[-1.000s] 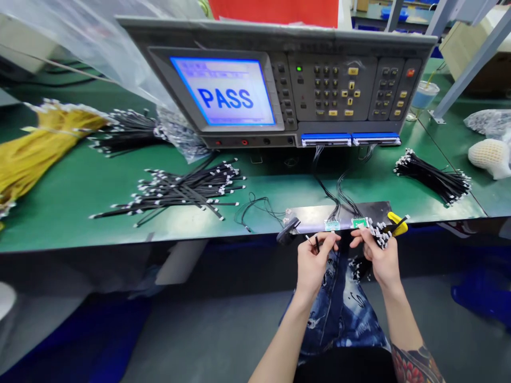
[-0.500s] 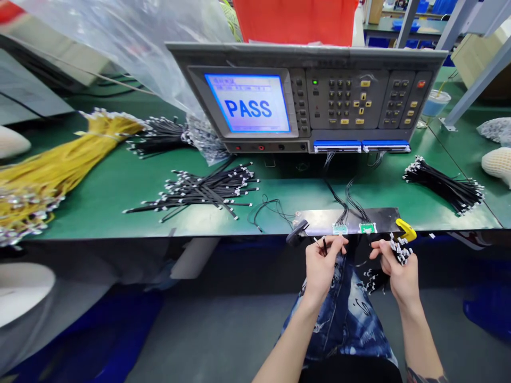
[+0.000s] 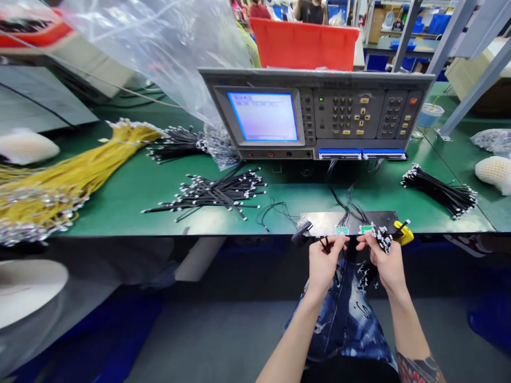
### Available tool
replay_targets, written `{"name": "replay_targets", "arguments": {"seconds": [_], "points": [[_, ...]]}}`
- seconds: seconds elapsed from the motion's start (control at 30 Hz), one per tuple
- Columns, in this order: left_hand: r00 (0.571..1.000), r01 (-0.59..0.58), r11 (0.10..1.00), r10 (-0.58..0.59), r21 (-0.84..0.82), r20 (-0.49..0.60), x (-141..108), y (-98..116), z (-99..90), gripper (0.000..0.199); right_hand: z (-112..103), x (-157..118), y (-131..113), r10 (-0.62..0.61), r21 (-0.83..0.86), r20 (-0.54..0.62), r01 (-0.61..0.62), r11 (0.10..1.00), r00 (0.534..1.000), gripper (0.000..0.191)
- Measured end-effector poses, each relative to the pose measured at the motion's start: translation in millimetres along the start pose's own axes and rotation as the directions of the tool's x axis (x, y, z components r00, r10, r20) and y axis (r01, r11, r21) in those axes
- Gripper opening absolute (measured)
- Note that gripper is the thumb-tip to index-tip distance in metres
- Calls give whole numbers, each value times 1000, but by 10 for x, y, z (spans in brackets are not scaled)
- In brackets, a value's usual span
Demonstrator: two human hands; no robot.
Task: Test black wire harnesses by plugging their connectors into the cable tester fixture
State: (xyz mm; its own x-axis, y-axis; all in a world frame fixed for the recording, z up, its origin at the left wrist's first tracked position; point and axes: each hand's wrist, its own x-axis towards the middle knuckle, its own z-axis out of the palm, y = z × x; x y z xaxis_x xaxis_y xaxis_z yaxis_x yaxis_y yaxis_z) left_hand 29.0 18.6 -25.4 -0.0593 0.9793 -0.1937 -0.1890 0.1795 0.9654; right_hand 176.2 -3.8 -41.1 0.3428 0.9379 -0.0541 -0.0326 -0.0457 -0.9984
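Note:
At the bench's front edge, my left hand (image 3: 324, 260) is closed on a black cable, its fingertips just below the left green circuit board (image 3: 341, 230). My right hand (image 3: 385, 263) is closed round a bunch of black cables (image 3: 382, 238) with white connectors, and its thumb and forefinger are at the right green circuit board (image 3: 365, 229). More of the bunch hangs below that hand. Both boards sit on a metal plate (image 3: 319, 221) held by a black clamp (image 3: 302, 232) and a yellow clamp (image 3: 404, 234). Black wires run from them to the tester (image 3: 315, 114), whose screen (image 3: 263, 117) shows no large word.
Loose black cables (image 3: 215, 192) lie left of the plate, beyond a thin wire (image 3: 275, 207). A tied black bundle (image 3: 439, 190) lies right. Yellow cables (image 3: 115, 149) spread far left. A red bin (image 3: 305, 45) and a plastic bag (image 3: 167, 48) are behind; a cup (image 3: 431, 114) stands right.
The large word PASS has gone from the tester's screen. My right hand has moved left and up with its bunch, to the right board. The left hand stays by the left board.

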Motion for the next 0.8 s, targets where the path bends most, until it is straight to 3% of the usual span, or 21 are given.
{"name": "replay_targets", "arguments": {"seconds": [0.13,0.33,0.43,0.57,0.67,0.8], "points": [[984,63,998,-62,3,167,-45,86,-120,45,-65,-47,-110,89,103,116,-101,990,989,51],[889,225,974,-210,11,406,-251,252,-274,62,-285,-128,-238,16,302,205,-79,950,979,40],[823,277,959,-265,53,503,-364,297,-263,64,-207,-168,-288,-6,219,284,-59,974,959,37],[740,325,943,-297,66,604,-471,275,-239,66,-15,-268,-311,40,92,442,-90,992,896,35],[740,318,947,-272,36,615,-511,234,-248,65,56,-334,-265,27,155,376,-92,984,926,31],[764,312,950,-245,-9,597,-528,204,-251,64,32,-353,-193,-85,297,194,25,955,977,29]]}}
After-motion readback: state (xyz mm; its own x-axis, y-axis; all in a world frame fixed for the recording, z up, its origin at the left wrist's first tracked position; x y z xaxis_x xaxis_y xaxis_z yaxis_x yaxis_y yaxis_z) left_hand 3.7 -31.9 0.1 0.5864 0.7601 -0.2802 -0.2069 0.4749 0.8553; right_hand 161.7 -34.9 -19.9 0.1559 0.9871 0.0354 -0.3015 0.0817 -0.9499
